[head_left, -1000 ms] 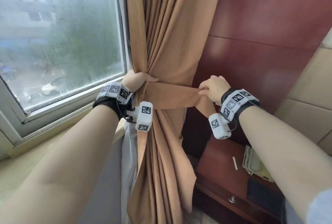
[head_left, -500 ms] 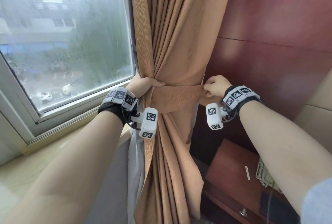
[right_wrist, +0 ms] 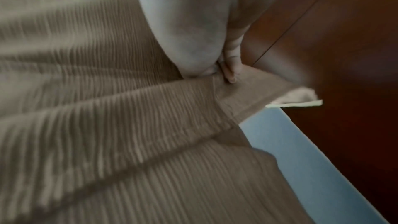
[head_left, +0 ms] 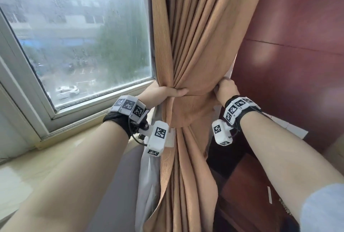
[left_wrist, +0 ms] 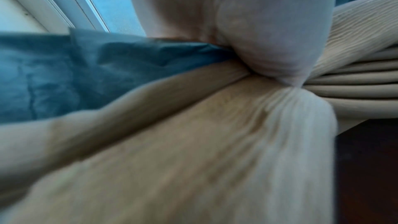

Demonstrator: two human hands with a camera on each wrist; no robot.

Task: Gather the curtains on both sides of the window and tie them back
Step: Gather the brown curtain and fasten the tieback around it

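Curtain (head_left: pixel 193 49), tan and ribbed, hanging with long axis vertical just right of the window (head_left: pixel 78 42); pleats drawn together at a narrow waist level with the window's lower frame, fanning wider above and below. Tieback band (head_left: pixel 191 109) of matching fabric wrapped crosswise around that waist, long axis horizontal, at right angles to the pleats. Pale lining (head_left: pixel 149 174) showing along the curtain's window-side edge below the band.

Left hand (head_left: pixel 163 93) on the window side of the waist, forearm raised from lower left, thumb lying across the front of the gathered pleats and remaining fingers hidden behind the fabric; curled round the bundle just above the band. In the left wrist view, pleats converging to a pinch point under the palm (left_wrist: pixel 269 40).

Right hand (head_left: pixel 226 89) on the side of the curtain away from the window, beside the dark red wall panel (head_left: pixel 297 55), forearm raised from lower right, knuckles up. In the right wrist view, fingertips (right_wrist: pixel 229 69) pressed onto the folded end of the band, pinching it; white tab (right_wrist: pixel 297 103) projecting just beyond that end.

Wooden cabinet (head_left: pixel 247 194) below the right forearm, away from the window.
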